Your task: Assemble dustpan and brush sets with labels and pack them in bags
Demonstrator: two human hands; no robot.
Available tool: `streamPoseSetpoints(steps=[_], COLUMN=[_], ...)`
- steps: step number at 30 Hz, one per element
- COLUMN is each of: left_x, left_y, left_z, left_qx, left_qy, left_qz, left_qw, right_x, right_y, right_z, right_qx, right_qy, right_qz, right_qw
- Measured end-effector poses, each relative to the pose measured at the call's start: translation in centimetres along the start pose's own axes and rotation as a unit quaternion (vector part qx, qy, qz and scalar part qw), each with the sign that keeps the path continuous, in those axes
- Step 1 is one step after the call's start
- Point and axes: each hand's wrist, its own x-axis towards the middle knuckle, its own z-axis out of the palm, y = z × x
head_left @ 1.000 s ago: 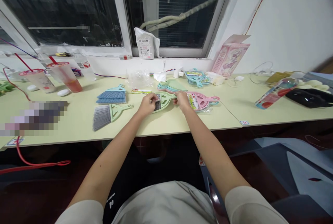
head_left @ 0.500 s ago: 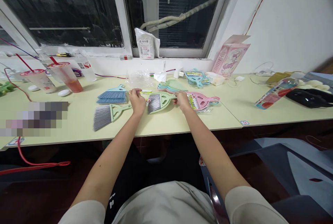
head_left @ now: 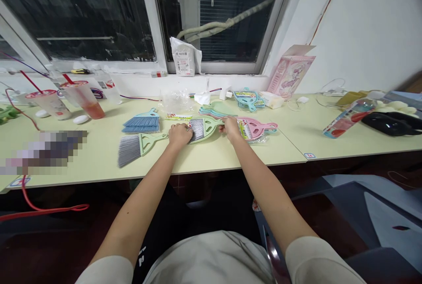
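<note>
A light green hand brush [head_left: 208,126] with grey bristles lies across the table in front of me. My right hand [head_left: 230,128] is closed round its handle end. At the other end, my left hand [head_left: 180,135] has its fingers curled against the bristle tips; part of them is hidden. Just beyond that hand is a yellow-green label strip [head_left: 178,117]. Another green hand brush [head_left: 145,144] with grey bristles rests to the left, its handle tip close to my left hand. Behind it are stacked blue brushes [head_left: 141,122]. Pink packaged brush sets [head_left: 253,128] lie beside my right hand.
Stacked dustpans [head_left: 219,108] and blue packaged sets [head_left: 249,99] sit farther back, near clear plastic wrap [head_left: 176,100]. Drink cups [head_left: 86,99] stand at left. A bottle [head_left: 349,118], a black object [head_left: 392,123] and a pink box [head_left: 292,73] are at right.
My left hand has come down from above the label strip and closed at the bristle end of the green brush. The label strip lies on the table. My right hand stays on the handle.
</note>
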Motion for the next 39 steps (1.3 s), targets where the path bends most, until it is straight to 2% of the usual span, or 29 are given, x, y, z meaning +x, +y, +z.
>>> streamPoseSetpoints(steps=[5,9,13,20,29,32,35,39], left_x=[0.2,0.1,0.0,0.4,0.2,0.1,-0.2,-0.7], left_y=[0.2,0.2,0.1,-0.3,-0.4,-0.4,-0.1,0.9], left_z=[-0.4,-0.5,-0.4,0.0,-0.3,-0.7,-1.0,-1.0], left_qx=[-0.024,-0.023,-0.008,-0.043,-0.040,-0.050,-0.059,-0.063], left_qy=[-0.001,-0.008,0.003,0.007,0.025,0.053,0.111,0.159], left_qz=[-0.025,-0.034,-0.023,-0.004,-0.033,-0.062,-0.059,-0.020], left_qw=[0.999,0.999,1.000,0.999,0.998,0.995,0.990,0.985], right_x=[-0.2,-0.2,-0.2,-0.3,-0.1,-0.1,-0.2,-0.6], right_y=[-0.4,-0.4,-0.4,-0.6,-0.3,-0.4,-0.4,0.0], right_z=[-0.1,-0.1,-0.1,-0.1,-0.2,-0.3,-0.2,0.2], right_qx=[0.051,0.062,0.055,0.022,0.014,0.019,0.003,-0.038], right_qy=[0.030,0.029,0.034,0.040,0.034,0.045,0.036,-0.049], right_qz=[-0.038,-0.051,-0.057,-0.052,-0.054,-0.054,-0.042,0.012], right_qw=[0.998,0.996,0.996,0.998,0.998,0.997,0.998,0.998])
